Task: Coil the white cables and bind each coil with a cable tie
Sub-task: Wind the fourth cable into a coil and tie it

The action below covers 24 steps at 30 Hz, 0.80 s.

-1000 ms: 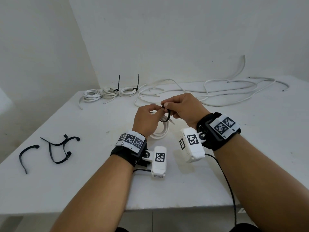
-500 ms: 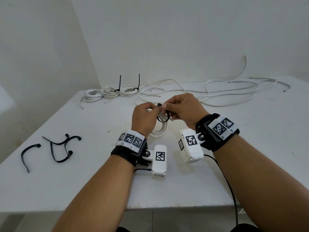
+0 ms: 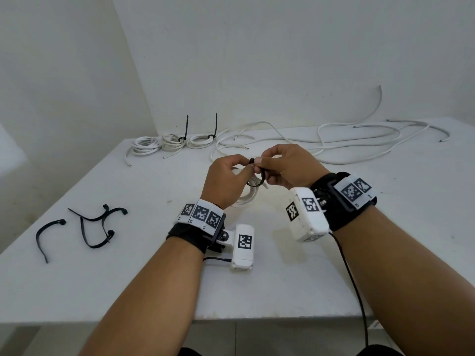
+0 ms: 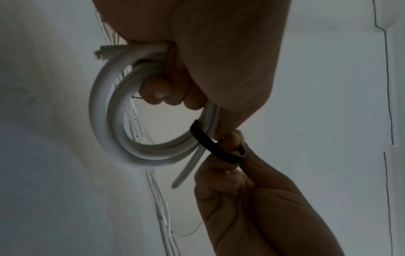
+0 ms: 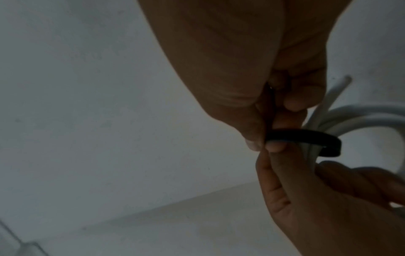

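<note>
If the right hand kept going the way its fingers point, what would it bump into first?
Probably the left hand. The right hand points leftward, its fingertips already pinching the black cable tie looped round the white coil, right against the left thumb.

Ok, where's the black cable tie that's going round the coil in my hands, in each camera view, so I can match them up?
Head: the black cable tie loops at centre, between both hands above the table.
Left wrist: right of centre, crossing the white coil at its lower right edge.
Right wrist: right of centre, a dark band pinched by the fingertips.
Shared landmark: the loose cable end sticking out beside the tie, visible in all three views.
</note>
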Available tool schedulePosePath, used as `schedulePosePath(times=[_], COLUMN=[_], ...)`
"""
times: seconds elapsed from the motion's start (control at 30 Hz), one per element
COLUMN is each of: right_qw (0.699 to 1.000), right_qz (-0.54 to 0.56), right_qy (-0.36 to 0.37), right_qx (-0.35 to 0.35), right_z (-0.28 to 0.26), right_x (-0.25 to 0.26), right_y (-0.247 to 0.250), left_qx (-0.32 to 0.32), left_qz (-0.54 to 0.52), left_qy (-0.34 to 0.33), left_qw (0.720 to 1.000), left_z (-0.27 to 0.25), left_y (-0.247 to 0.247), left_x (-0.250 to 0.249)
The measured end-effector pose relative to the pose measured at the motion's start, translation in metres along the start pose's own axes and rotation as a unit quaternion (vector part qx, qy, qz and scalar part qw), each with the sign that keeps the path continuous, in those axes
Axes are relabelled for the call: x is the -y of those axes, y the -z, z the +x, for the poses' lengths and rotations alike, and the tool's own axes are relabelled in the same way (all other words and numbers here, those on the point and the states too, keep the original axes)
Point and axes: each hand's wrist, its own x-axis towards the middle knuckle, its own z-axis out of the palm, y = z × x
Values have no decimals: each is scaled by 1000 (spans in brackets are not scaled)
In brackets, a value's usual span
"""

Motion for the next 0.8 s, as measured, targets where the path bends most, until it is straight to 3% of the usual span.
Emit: schedulePosePath(times=[0.13,0.33,0.47,0.67,0.8], right_qw=[999,998,997,999,998], right_qz=[34,-11,58,22,-12], right_qy=[-33,-35,-33,-18,-21], right_qx=[14,59,45,23,63], right_z=[0,-5,-2,0,-5], right_x=[-2,1,0,-3,0], right_y=[3,-3,1,-3,-3], left_qx=[15,-23,3,27,-31], left_qz=[0,-6,7,6,-24], left_qy=[-18,-5,-32,-23,-10], left_qw=[1000,1000,999,999,999], left_z=[0,3,2,1,4], left_y=[-2,2,1,2,6], left_x=[-1,6,5,7,7])
